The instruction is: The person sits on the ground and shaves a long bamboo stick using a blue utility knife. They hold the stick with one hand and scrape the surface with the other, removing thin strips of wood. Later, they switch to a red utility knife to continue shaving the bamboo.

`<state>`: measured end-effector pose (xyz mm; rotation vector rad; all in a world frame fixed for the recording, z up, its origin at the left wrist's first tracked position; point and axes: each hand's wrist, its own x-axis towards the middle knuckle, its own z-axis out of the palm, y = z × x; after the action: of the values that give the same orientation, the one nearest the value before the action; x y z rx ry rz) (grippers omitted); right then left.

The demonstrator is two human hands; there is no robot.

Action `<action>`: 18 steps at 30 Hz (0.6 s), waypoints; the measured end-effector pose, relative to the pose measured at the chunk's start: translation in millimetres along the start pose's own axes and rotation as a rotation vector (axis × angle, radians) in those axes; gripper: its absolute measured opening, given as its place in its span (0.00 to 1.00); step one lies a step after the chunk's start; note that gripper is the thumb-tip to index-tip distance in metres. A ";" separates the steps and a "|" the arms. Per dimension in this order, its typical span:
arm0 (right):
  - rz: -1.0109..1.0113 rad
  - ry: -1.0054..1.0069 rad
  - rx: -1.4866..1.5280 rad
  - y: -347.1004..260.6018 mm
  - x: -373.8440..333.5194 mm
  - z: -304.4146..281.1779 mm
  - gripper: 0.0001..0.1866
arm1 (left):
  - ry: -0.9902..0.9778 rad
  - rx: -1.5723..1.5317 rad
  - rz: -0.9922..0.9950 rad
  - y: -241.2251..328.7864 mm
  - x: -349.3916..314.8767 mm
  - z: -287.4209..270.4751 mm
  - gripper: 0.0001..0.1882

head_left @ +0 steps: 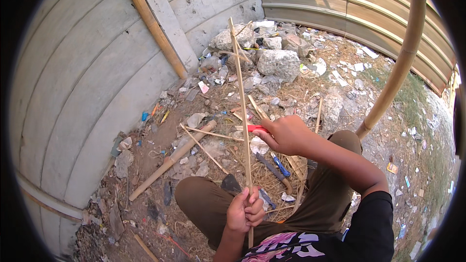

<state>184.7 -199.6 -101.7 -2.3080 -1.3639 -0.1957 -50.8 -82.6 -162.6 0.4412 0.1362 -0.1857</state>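
Note:
A long, thin bamboo strip (240, 82) stands upright in front of me, leaning slightly away, with a split sliver (242, 56) near its top. My left hand (246, 209) is closed round its lower part, close to my lap. Farther up, my right hand (286, 136) grips a red tool (256, 128) whose end meets the strip's right side. Most of that tool is hidden in the fist, so its kind does not show. Between my knees lie a dark curved blade with a wooden handle (281, 178) and a blue-handled tool (280, 166).
A thick bamboo piece (172, 161) and several loose strips (208, 150) lie on the littered ground. Beyond them are rocks (279, 63). A grey panel wall (92, 77) bounds the left, a corrugated fence (330, 5) the back. One bamboo pole (395, 82) rises on the right.

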 end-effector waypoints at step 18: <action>-0.129 0.228 -0.053 -49.9 -83.0 25.3 0.20 | -0.239 -0.315 -0.091 -6.0 4.8 -7.0 0.18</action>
<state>97.6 -233.9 -137.3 -2.1624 -1.4041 -0.5252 -48.0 -85.5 -172.1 0.0971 -0.0498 -0.2998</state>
